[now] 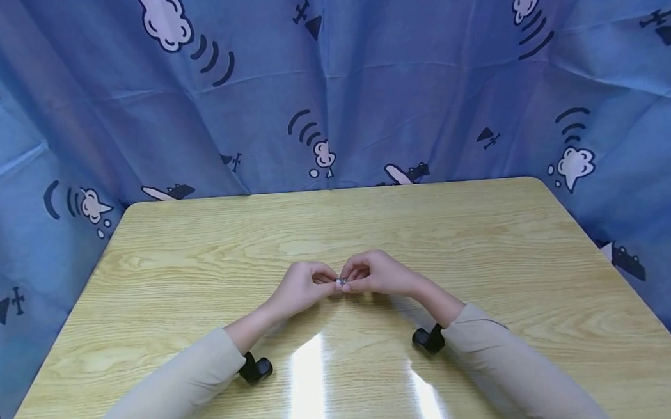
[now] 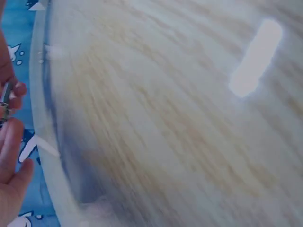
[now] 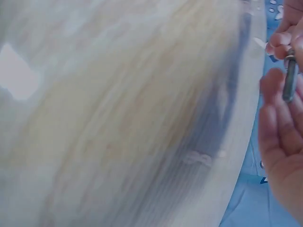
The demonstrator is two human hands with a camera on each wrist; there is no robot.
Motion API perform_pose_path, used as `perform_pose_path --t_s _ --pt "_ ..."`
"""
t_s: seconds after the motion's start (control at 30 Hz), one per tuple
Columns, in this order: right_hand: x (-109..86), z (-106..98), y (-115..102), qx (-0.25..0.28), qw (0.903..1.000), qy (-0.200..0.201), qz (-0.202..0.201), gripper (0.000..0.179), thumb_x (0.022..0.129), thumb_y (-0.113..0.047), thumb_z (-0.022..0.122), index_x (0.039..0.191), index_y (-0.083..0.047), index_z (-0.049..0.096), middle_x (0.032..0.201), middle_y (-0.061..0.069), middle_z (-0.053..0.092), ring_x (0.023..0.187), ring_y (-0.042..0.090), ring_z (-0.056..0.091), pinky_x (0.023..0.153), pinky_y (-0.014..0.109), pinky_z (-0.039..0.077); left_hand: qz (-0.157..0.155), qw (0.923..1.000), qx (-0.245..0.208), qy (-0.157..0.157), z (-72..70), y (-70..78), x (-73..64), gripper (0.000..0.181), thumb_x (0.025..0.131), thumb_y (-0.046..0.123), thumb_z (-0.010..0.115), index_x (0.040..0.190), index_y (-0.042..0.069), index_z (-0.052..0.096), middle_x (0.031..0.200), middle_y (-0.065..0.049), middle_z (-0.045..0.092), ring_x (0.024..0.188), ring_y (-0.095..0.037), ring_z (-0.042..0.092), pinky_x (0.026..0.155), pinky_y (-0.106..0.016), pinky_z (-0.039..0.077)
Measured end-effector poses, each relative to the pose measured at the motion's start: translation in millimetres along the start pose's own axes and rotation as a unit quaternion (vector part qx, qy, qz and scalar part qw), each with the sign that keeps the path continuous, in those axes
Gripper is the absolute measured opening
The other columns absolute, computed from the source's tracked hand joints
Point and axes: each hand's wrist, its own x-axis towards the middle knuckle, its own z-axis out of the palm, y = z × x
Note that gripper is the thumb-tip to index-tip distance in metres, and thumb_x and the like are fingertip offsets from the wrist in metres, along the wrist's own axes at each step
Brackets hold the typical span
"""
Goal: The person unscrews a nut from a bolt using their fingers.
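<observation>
A person's left hand [image 1: 301, 288] and right hand [image 1: 382, 274] meet near the middle of the tabletop [image 1: 188, 257], with a small metal piece [image 1: 341, 281] between them. The fingers of each hand pinch this piece, thumb against fingers, where the two hands come together. In the right wrist view it shows a slim dark shank with a wider collar near its upper end; finer detail is too small to tell. Pale sleeves [image 1: 175, 383] cover both forearms, and a small black device [image 1: 255, 369] sits near the left cuff, with a matching one [image 1: 428, 340] by the right. Bright reflections streak the glossy wood-grain surface, and a blue printed curtain [image 1: 397, 90] hangs around it.
</observation>
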Motion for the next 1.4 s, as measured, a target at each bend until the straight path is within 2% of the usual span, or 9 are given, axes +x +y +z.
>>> perform_pose_path --t_s 0.1,0.23,0.43,0.53,0.8,0.97,1.17,1.27,1.4 --pt "-3.5 -1.6 -2.7 0.127 0.9911 0.013 0.039 0.021 0.086 -0.014 0.067 0.100 0.001 0.064 0.088 0.010 0.069 0.086 0.025 0.065 0.079 0.036 0.053 0.006 0.9994 -0.029 0.017 -4.2 5.9 -3.1 0.015 0.085 0.014 0.068 0.095 0.003 0.070 0.091 -0.005 0.069 0.082 -0.013 0.065 0.072 -0.024 0.053" --pt "-5.9 -1.2 -10.0 0.258 0.9621 0.036 0.079 0.021 0.091 -0.013 0.059 0.103 0.005 0.060 0.087 0.010 0.069 0.083 0.025 0.066 0.077 0.037 0.054 0.026 0.9979 -0.042 0.041 -7.1 15.6 -4.3 0.017 0.085 0.017 0.069 0.095 0.004 0.071 0.091 -0.004 0.070 0.082 -0.013 0.065 0.073 -0.025 0.053" --pt "-7.7 0.0 -23.9 0.379 0.9165 0.059 0.113 0.011 0.095 -0.010 0.051 0.093 -0.005 0.062 0.075 0.002 0.069 0.065 0.010 0.065 0.062 0.020 0.052 0.037 0.9952 -0.056 0.070 -7.4 26.8 -4.0 0.013 0.084 0.015 0.071 0.093 0.006 0.072 0.087 -0.002 0.070 0.079 -0.011 0.065 0.071 -0.027 0.054" --pt "-8.9 -0.4 -29.5 0.397 0.9076 0.072 0.115 0.012 0.094 -0.008 0.052 0.089 -0.008 0.063 0.074 0.002 0.068 0.063 0.009 0.064 0.062 0.019 0.052 0.045 0.9939 -0.059 0.082 -7.5 30.5 -4.2 0.012 0.083 0.014 0.071 0.091 0.005 0.072 0.086 -0.002 0.070 0.078 -0.011 0.066 0.072 -0.027 0.054" --pt "-11.3 -1.6 -38.3 0.418 0.8990 0.092 0.095 0.021 0.092 0.000 0.052 0.082 -0.011 0.066 0.075 0.003 0.067 0.065 0.010 0.064 0.066 0.021 0.053 0.063 0.9901 -0.060 0.110 -5.7 34.4 -5.4 0.009 0.082 0.013 0.072 0.088 0.008 0.072 0.084 0.000 0.071 0.078 -0.011 0.065 0.074 -0.036 0.053" --pt "-11.9 -3.5 -40.0 0.420 0.8996 0.093 0.073 0.022 0.091 0.002 0.053 0.081 -0.011 0.068 0.077 0.004 0.068 0.068 0.011 0.065 0.067 0.022 0.054 0.089 0.9859 -0.065 0.126 -4.0 38.1 -7.0 0.008 0.082 0.011 0.072 0.088 0.005 0.072 0.085 -0.003 0.071 0.080 -0.013 0.065 0.076 -0.040 0.053" --pt "-13.0 -4.1 -42.9 0.420 0.9000 0.090 0.072 0.021 0.089 0.004 0.055 0.082 -0.010 0.069 0.081 0.004 0.068 0.072 0.012 0.066 0.071 0.024 0.054 0.095 0.9859 -0.044 0.131 -8.8 64.0 -17.6 0.008 0.081 0.000 0.069 0.088 -0.003 0.071 0.085 -0.010 0.071 0.081 -0.017 0.065 0.074 -0.032 0.053" --pt "-14.2 -4.7 -42.7 0.393 0.9123 0.097 0.063 0.015 0.087 0.004 0.059 0.088 -0.007 0.069 0.086 0.005 0.069 0.078 0.015 0.066 0.079 0.030 0.053 0.116 0.9837 -0.036 0.133 -10.1 69.2 -20.8 0.008 0.080 -0.003 0.069 0.088 -0.004 0.071 0.084 -0.011 0.071 0.081 -0.017 0.066 0.074 -0.033 0.053" --pt "-16.9 -6.4 -42.4 0.323 0.9383 0.109 0.058 0.016 0.084 0.000 0.065 0.100 0.002 0.066 0.094 0.005 0.067 0.087 0.017 0.064 0.085 0.035 0.050 0.149 0.9786 -0.023 0.140 -10.7 72.9 -22.1 0.009 0.079 -0.006 0.069 0.088 -0.006 0.070 0.083 -0.013 0.071 0.079 -0.020 0.066 0.075 -0.039 0.053"
